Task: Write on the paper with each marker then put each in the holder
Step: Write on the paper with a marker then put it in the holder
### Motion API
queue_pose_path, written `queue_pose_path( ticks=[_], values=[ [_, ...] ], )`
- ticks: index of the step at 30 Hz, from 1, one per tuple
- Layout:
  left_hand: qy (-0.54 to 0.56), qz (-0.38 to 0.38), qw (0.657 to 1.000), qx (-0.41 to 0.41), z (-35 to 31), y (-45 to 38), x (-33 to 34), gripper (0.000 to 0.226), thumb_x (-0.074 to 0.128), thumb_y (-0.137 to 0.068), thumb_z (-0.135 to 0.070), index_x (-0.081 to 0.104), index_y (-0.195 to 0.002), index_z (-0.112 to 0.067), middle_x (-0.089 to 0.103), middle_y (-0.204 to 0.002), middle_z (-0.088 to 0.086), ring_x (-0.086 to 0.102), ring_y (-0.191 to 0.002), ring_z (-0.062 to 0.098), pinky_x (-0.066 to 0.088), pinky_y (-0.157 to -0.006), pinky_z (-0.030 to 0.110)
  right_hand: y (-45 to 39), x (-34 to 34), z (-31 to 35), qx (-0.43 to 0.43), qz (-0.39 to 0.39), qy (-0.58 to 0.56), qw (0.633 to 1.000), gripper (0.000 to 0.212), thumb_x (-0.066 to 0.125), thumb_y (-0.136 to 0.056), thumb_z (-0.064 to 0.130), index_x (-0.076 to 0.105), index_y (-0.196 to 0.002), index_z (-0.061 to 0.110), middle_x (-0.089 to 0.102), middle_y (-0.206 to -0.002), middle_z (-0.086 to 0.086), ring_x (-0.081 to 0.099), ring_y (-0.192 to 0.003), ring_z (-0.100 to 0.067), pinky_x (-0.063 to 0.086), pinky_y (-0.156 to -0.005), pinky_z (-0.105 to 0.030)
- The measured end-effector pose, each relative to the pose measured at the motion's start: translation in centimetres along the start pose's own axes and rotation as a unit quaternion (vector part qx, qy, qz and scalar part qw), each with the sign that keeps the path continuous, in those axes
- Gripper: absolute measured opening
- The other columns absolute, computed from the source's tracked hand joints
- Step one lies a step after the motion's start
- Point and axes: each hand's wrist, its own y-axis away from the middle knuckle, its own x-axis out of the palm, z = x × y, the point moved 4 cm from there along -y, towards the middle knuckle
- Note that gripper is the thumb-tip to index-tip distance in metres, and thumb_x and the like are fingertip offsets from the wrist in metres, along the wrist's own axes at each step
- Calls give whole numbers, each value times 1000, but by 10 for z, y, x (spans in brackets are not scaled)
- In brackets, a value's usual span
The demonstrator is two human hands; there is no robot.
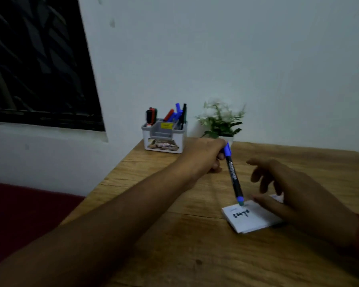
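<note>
Left hand (203, 155) grips a marker (233, 175) near its blue cap end, fingers curled round the barrel. Marker: slim black barrel with white print, blue band above the tip, tilted, tip down on the far edge of the paper (251, 217). Right hand (288, 191) is open, fingers spread and loosely bent; thumb side rests on the right part of the paper, the other fingers lifted above the bench (153, 235).

Paper: a small square white stack, several sheets thick, corners slightly askew, lying flat near the bench's right front. One short dark handwritten word on the top sheet; blurred, not readable.

Bench: light wood, visible grain and a few dark cracks, matte.

Holder (164, 135): boxy white plastic with rounded corners, grey inner insert split into compartments, yellow sticker on the insert, a printed label on the front face. It stands at the bench's far left corner against the wall, well apart from the paper. Left compartment holds upright markers with black, red and green; right compartment holds leaning ones, red, blue, black. Exact count unclear.

Plant (221, 121): small, green leaves with pale blooms, white pot partly hidden behind the left hand, just right of the holder.
</note>
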Motion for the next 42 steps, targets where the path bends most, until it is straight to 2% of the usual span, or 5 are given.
queue_pose_path(
  ticks=[7, 22, 29, 36, 42],
  values=[
    [187, 68, 977, -73, 21, -14, 75, 17, 51, -95, -22, 59, -86, -9, 53, -66, 3, 34, -47, 12, 46, -47, 26, 7, -1, -21, 44, -170, -140, 974, 33, 62, -89, 45, 68, -115, 25, 70, -102, 16, 67, -87, -6, 53, -74, -29],
    [125, 187, 974, 18, 35, -13, 69, 19, 41, -101, -13, 53, -87, -10, 39, -59, 0, 31, -45, 10, 46, -54, 31, 11, 4, -42, 144, -163, -408, 887, 5, 72, -94, 11, 67, -94, 11, 71, -76, -5, 71, -65, -24, 60, -64, -39],
    [107, -59, 991, -55, 33, -37, 26, 21, 39, -104, -20, 58, -106, -14, 42, -72, -1, 40, -52, 8, 48, -54, 28, 18, -37, -22, 35, -285, -225, 931, 14, 66, -90, 6, 60, -77, 7, 64, -65, -5, 66, -56, -20, 54, -52, -44],
    [-348, 14, 923, 161, 36, -26, 42, 7, 57, -97, -25, 60, -103, -26, 58, -94, -13, 54, -81, -1, 39, -61, 12, 15, -36, -48, 98, -250, -246, 931, 10, 63, -95, 2, 61, -95, 12, 67, -76, -7, 69, -66, -20, 56, -59, -24],
    [-443, 37, 874, 194, 44, -25, 50, 13, 67, -90, -27, 60, -101, -28, 59, -100, -8, 51, -97, 10, 45, -79, 32, 12, -28, -61, 146, -214, -254, 932, 7, 62, -97, 9, 63, -94, 14, 69, -76, -6, 71, -63, -18, 61, -61, -33]
  ],
)
